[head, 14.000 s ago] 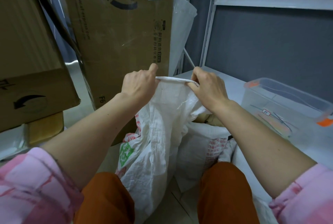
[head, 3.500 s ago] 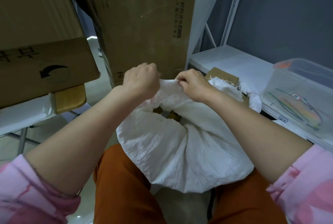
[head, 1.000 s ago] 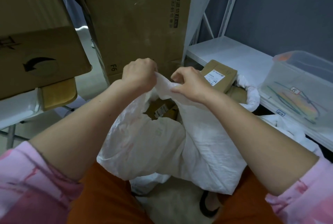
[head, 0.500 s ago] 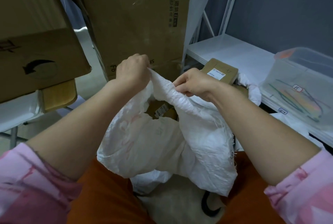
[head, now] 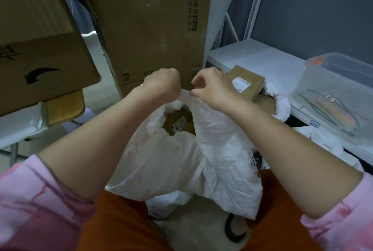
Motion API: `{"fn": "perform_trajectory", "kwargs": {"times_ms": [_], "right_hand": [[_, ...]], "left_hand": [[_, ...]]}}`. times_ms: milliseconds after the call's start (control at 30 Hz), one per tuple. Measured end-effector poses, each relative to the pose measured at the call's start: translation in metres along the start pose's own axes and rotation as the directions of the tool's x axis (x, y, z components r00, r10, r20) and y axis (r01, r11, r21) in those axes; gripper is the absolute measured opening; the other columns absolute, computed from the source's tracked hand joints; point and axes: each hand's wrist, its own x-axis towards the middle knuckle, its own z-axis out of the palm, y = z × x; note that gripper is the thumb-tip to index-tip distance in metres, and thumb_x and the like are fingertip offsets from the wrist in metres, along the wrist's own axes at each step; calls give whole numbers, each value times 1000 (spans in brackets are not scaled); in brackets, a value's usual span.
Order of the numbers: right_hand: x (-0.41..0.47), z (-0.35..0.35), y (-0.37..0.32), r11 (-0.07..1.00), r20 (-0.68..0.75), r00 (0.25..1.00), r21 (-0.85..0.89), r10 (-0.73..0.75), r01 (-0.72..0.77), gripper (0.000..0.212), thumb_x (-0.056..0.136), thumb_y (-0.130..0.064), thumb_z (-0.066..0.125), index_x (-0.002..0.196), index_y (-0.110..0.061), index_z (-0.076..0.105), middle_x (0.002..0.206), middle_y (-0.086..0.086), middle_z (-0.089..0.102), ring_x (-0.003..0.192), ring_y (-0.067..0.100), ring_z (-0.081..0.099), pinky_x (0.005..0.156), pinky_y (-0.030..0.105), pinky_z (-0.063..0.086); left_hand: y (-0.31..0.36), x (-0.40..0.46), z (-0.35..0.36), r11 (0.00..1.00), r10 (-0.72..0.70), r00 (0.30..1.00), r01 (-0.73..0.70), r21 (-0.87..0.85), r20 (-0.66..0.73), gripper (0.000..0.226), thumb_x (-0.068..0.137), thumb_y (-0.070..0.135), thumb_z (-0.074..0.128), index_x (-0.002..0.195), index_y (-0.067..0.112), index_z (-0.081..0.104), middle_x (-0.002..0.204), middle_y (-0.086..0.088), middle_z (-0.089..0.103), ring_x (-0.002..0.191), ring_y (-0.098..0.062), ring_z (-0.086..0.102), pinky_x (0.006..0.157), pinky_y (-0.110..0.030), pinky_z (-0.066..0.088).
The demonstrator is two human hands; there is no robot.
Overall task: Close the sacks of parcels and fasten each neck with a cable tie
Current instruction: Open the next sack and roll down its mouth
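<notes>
A white woven sack (head: 181,162) stands between my knees with its mouth partly open, and brown parcels (head: 178,122) show inside. My left hand (head: 161,85) is clenched on the sack's rim at the left. My right hand (head: 212,87) pinches the same rim just to the right, so the two hands nearly touch. A second white sack (head: 282,105) with a rolled-down rim sits behind on the right, a labelled cardboard parcel (head: 245,82) sticking out of it. Coloured cable ties (head: 331,113) lie in a clear plastic box (head: 314,81) on the right.
A tall cardboard carton (head: 153,24) stands straight ahead and another carton (head: 40,44) juts in from the upper left. A white metal shelf (head: 258,59) runs along the right under the clear box. My orange trousers (head: 121,226) frame the sack below.
My hands have drawn closer together along the sack's rim, bunching the mouth narrower than half a second ago. The sack's body hangs much as before.
</notes>
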Motion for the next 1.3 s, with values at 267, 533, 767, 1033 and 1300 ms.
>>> {"fn": "perform_trajectory", "kwargs": {"times_ms": [267,533,767,1033,1300], "right_hand": [[-9,21,-1,986,-20,993,-123,-113,110,16,96,-16,53,95,-8,67,84,6,61,84,23,62,65,30,44],[9,9,12,970,146,985,213,90,-120,16,97,-12,47,108,-15,58,107,2,55,100,17,53,80,31,45],[3,13,13,1000,-110,994,-18,-3,1,19,95,-23,56,113,-16,55,110,3,60,103,19,55,83,32,49],[3,27,13,994,-6,1000,-107,-14,13,12,93,-15,58,100,-11,68,94,6,66,89,22,62,71,33,52],[20,13,30,983,170,976,105,135,-154,25,92,-1,42,92,-15,64,96,5,58,91,21,54,70,30,44]], "left_hand": [[-5,8,-10,981,-34,994,53,-186,104,14,94,10,52,98,2,63,89,-12,64,63,-21,60,54,-28,51],[0,-20,-1,964,213,976,-217,-153,-42,20,94,24,57,111,17,64,98,-3,64,73,-15,62,62,-26,50],[1,0,7,990,142,990,-142,6,-10,19,97,17,46,101,14,64,87,-3,62,71,-18,56,58,-28,40],[4,10,7,996,84,989,-79,-45,121,16,95,16,49,102,8,61,92,-9,63,75,-22,60,59,-29,45],[-3,-4,13,960,271,958,-261,104,-97,41,84,22,69,123,21,55,114,-2,56,96,-21,56,73,-29,45]]}}
